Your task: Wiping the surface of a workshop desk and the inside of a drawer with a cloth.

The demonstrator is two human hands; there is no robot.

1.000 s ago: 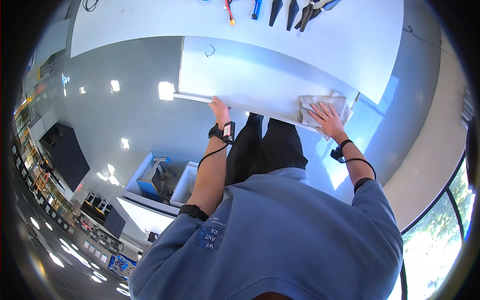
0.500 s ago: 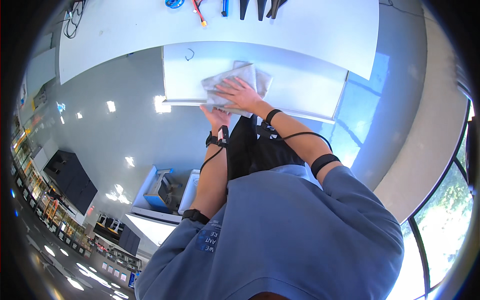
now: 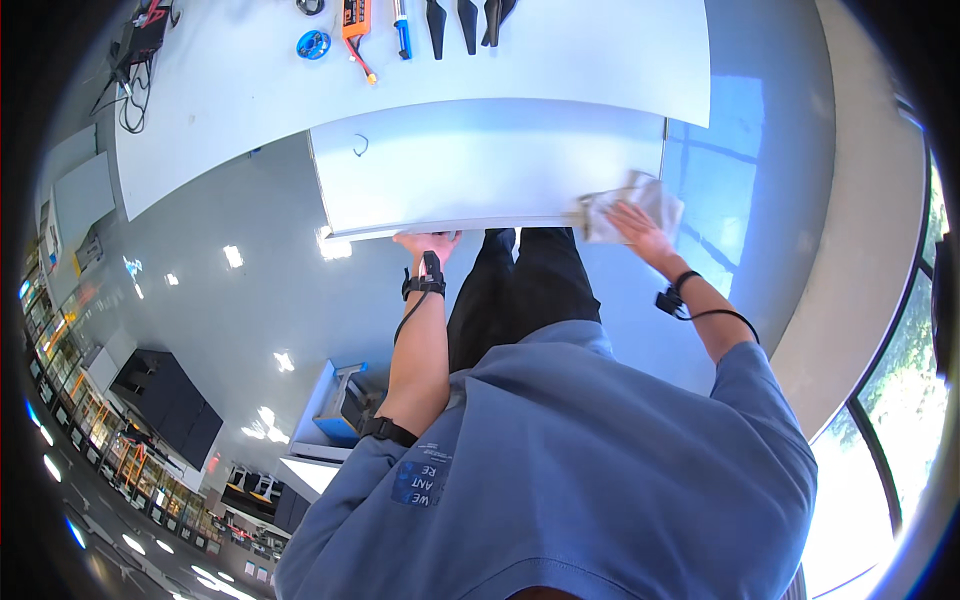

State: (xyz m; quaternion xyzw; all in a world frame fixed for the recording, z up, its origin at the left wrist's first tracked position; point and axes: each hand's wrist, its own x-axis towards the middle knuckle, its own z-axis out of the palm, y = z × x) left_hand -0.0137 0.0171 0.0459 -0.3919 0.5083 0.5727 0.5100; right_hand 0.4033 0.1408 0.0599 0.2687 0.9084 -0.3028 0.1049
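Note:
A white drawer [image 3: 500, 222] is pulled out from beneath the white table. At its front right corner my right hand [image 3: 642, 232] presses on a crumpled light grey cloth [image 3: 655, 198], gripping it against the edge. The cloth and fingers are a little blurred, and part of the cloth reaches past the drawer's right side. My left hand [image 3: 430, 244] holds the drawer's front edge left of its middle, with the fingers partly hidden by that edge. A small dark curved piece of wire [image 3: 361, 146] lies inside the drawer at the far left.
On the table [image 3: 230, 110] lie a blue ring-shaped spool [image 3: 313, 44], an orange battery pack [image 3: 357, 22] with leads, a blue pen-like tool [image 3: 402, 35] and black propeller blades [image 3: 467, 28]. Black cables [image 3: 135, 105] hang at the left. A grey-blue bin [image 3: 340, 405] stands beside my left arm.
My right hand has carried the cloth from the drawer's middle to its front right corner. The left hand stays at the front edge. My view has shifted, showing more of the table.

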